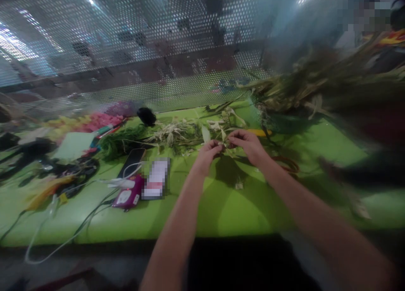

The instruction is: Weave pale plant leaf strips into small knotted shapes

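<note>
Left end of counter (221, 217): one yellow tool (49, 192), blurred; the dark articles behind it cannot be told apart.
Sheet: one, pale green (76, 146).
Green fibre: one tangle (115, 144).
Magenta box: one (129, 195), cables crossing it.
Phones: two; a dark phone (133, 159), partly covered by a white cable, and a second phone (156, 179), its screen pixelated.
Left hand (210, 149): thumb and finger pinching the pale leafy piece (223, 135), mid-counter, its base hidden by fingers.
Right hand (247, 143): fingertips pinched at the same piece.
Dried stalks: one heap (300, 90), count indistinct, right part blurred.
</note>
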Demonstrator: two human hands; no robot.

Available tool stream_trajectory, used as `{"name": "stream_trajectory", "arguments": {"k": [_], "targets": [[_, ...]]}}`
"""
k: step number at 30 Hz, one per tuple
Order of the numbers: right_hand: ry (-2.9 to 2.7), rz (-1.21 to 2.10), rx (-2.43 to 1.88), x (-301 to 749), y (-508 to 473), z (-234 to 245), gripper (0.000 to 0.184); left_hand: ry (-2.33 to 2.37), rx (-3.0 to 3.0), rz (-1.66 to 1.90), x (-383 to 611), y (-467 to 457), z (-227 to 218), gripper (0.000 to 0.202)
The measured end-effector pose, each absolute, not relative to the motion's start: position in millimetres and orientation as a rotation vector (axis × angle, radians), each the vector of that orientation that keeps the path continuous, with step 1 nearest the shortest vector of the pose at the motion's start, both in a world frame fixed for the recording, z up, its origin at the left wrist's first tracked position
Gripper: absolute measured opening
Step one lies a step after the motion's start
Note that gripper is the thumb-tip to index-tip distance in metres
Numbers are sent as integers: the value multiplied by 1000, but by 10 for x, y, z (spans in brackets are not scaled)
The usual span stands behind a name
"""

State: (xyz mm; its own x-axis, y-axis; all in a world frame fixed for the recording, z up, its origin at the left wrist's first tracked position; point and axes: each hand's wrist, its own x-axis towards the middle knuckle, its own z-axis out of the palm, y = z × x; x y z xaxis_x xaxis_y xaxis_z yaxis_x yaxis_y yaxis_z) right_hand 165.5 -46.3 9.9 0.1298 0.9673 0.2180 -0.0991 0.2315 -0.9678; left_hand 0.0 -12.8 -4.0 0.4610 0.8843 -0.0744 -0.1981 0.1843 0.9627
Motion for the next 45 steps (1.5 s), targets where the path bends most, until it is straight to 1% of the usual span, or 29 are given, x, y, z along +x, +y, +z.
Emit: {"name": "stream_trajectory", "arguments": {"k": [10, 16, 20, 23, 25, 26, 28, 30, 32, 33, 36, 38, 42, 43, 45], "targets": [[-1094, 1020, -1033, 1657, -443, 62, 24, 758, 1153, 880, 5, -121, -33, 30], [-1082, 989, -1044, 1665, -463, 71, 26, 823, 1166, 960, 26, -94, -67, 30], [-1085, 935, -1125, 1727, -439, 70, 28, 844, 1158, 1004, 41, -70, -89, 32], [-1204, 775, -1265, 1899, -536, 118, 33, 841, 1157, 1050, 34, -51, -85, 33], [-1362, 550, -1425, 2075, -720, 158, 38, 833, 1139, 1084, 28, -54, -58, 32], [-1476, 444, -1545, 2172, -846, 170, 37, 827, 1119, 1100, 25, -63, -34, 31], [-1657, 308, -1787, 2360, -1132, 161, 28, 821, 1070, 1107, 22, -96, 28, 30], [-1825, 243, -1990, 2513, -1400, 106, 28, 829, 1030, 1093, 20, -136, 96, 28], [-2010, 135, -2048, 2608, -1590, 22, 33, 826, 1006, 1084, 19, -169, 149, 26], [-2062, 80, -2065, 2631, -1645, -21, 39, 812, 1001, 1089, 19, -178, 164, 25], [-2041, -17, -2168, 2626, -1676, -108, 55, 745, 995, 1120, 22, -174, 162, 26], [-1989, -14, -2206, 2601, -1634, -116, 56, 708, 980, 1118, 24, -154, 135, 27], [-1850, 24, -2149, 2634, -1596, -64, 47, 655, 903, 1101, 23, -113, 81, 27], [-1813, 75, -2088, 2660, -1606, -49, 47, 641, 879, 1098, 23, -109, 74, 28], [-1751, 279, -1913, 2712, -1637, -25, 48, 622, 835, 1089, 26, -110, 73, 29]]}}
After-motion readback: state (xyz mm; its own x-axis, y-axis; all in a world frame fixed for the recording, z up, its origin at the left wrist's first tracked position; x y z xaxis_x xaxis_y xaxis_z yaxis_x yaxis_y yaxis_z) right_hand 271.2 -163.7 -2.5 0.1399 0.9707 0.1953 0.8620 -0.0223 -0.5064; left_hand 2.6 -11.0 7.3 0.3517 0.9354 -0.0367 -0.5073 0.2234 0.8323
